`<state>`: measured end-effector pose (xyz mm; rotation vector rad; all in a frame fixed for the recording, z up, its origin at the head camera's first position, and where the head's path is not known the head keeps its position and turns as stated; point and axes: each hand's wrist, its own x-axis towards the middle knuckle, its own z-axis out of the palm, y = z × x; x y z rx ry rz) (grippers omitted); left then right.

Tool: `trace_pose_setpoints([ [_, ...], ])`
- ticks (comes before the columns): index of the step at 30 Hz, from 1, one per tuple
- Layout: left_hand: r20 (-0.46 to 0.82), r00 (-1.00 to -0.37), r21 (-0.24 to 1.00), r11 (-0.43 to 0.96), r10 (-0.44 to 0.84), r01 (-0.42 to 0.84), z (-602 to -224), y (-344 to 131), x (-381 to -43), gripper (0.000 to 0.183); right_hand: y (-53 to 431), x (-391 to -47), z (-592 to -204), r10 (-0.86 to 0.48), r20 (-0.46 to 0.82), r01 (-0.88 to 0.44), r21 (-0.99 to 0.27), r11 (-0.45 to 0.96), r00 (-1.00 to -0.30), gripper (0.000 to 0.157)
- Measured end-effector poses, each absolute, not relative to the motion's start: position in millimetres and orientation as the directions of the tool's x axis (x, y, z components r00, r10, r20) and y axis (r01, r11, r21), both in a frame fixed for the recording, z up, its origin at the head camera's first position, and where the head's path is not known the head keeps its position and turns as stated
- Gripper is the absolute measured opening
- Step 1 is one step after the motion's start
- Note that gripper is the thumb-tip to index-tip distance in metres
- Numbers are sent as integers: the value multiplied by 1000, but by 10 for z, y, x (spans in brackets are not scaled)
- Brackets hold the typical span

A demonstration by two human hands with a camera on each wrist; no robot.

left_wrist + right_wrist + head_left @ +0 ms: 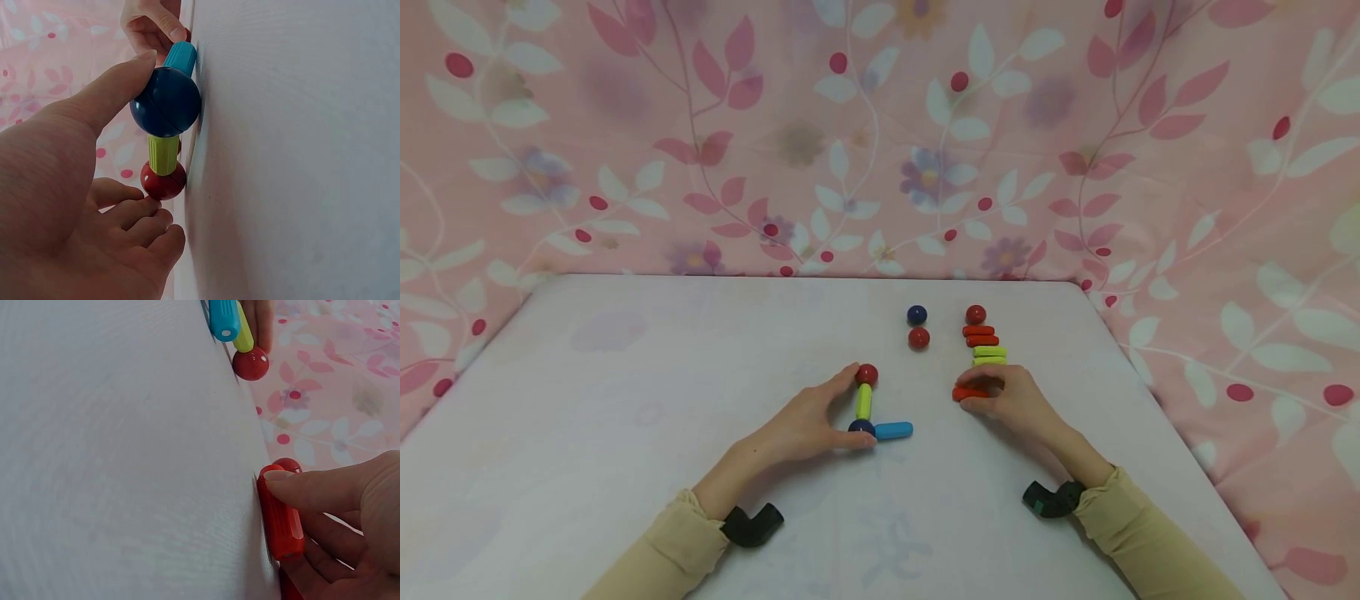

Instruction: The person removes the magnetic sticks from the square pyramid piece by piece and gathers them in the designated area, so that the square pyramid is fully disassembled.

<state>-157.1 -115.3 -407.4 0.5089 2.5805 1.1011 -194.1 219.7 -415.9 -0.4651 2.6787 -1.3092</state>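
My left hand [790, 429] spans a joined toy piece, thumb at its dark blue ball [165, 102] and fingertips at its red ball [867, 374]. Between these balls runs a yellow-green stick [864, 402]. A light blue stick [893, 431] juts rightward from the blue ball. On the right, my right hand [1018, 404] pinches a red stick [281, 512] between thumb and fingers, low over the white tabletop. Just beyond that hand lie two yellow-green sticks [989, 352], the nearer one partly covered by the fingers.
Two more red sticks [978, 331] and a red ball [975, 314] continue the column at the right. To its left sit a dark blue ball [917, 315] and another red ball [919, 337]. A floral pink curtain [880, 167] hangs behind the white table [625, 358].
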Motion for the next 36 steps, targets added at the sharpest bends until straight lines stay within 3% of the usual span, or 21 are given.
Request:
trace_pose_setpoints([
  [9,-117,-894,738,640,433,214,-4079,-1154,-1583,107,2102,-1927,-3967,-370,85,-287,-793,538,-925,31],
  [20,-130,-900,736,649,417,194,-4084,-1144,-1590,107,1560,-1925,-3710,-546,192,-480,-752,451,-815,31],
  [27,-121,-897,747,635,424,200,-4088,-1142,-1589,107,1389,-1852,-3869,-659,71,-471,-756,454,-749,32],
  [36,-105,-892,751,623,440,219,-4072,-1151,-1584,107,1289,-1781,-3986,-693,-42,-417,-772,479,-719,30],
])
